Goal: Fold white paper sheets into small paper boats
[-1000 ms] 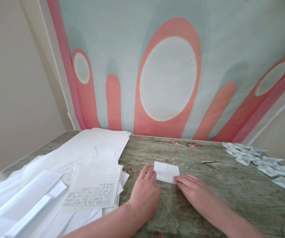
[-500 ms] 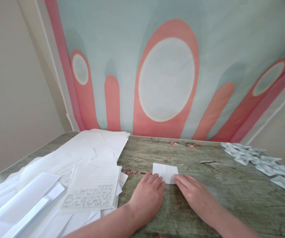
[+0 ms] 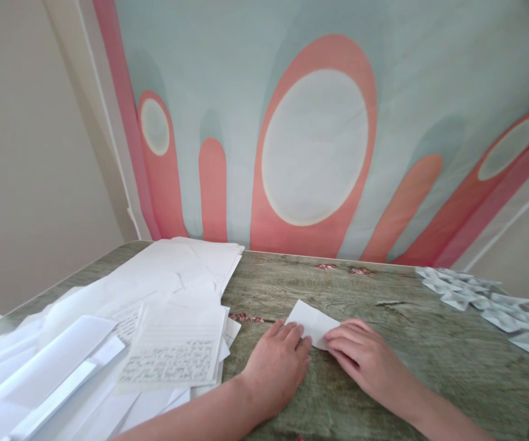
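A small rectangle of white folded paper (image 3: 312, 322) lies turned at an angle on the wood-grain table between my hands. My left hand (image 3: 279, 361) holds its left edge, the fingers bent over it and the thumb hidden beneath the palm. At the right corner, the fingers of my right hand (image 3: 358, 349) are pressed together on the paper. What the fingertips do under the sheet is hidden.
Left of my hands spreads a pile of white paper (image 3: 154, 275), with a handwritten lined sheet (image 3: 172, 355) on top and folded strips (image 3: 57, 355) nearer me. Several small folded paper pieces (image 3: 506, 315) lie along the table's right side. A printed backdrop (image 3: 236, 73) stands behind the table (image 3: 282, 278).
The folded paper has turned clockwise from nearly square-on to a slant. My right hand has shifted right and its fingers have bent more. The whole view has slid slightly.
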Action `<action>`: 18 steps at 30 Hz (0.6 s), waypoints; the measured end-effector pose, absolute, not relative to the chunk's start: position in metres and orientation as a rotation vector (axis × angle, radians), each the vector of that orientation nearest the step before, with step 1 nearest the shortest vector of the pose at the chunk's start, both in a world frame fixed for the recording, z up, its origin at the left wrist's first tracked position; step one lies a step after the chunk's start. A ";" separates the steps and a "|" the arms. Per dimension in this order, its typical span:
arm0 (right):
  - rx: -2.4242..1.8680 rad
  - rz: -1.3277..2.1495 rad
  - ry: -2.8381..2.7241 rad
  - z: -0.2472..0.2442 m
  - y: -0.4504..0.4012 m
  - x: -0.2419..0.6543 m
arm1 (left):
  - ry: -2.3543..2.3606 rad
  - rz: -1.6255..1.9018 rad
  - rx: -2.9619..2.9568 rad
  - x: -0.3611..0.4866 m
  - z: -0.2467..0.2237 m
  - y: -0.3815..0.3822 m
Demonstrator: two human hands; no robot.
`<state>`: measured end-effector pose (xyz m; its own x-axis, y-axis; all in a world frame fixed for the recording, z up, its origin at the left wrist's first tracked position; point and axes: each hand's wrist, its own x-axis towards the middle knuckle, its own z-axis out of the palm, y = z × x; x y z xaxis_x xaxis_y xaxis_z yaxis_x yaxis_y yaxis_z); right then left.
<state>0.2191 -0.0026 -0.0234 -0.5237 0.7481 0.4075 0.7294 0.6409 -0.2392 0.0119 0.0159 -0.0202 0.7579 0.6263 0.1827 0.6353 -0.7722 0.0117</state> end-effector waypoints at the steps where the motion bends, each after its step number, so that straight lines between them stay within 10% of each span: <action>1: -1.147 0.108 -2.394 -0.022 -0.003 0.218 | -1.043 -0.271 -2.900 0.012 -0.020 0.016; 18: -1.330 0.564 -2.112 -0.033 0.012 0.231 | -1.034 -0.268 -2.955 0.011 -0.018 0.016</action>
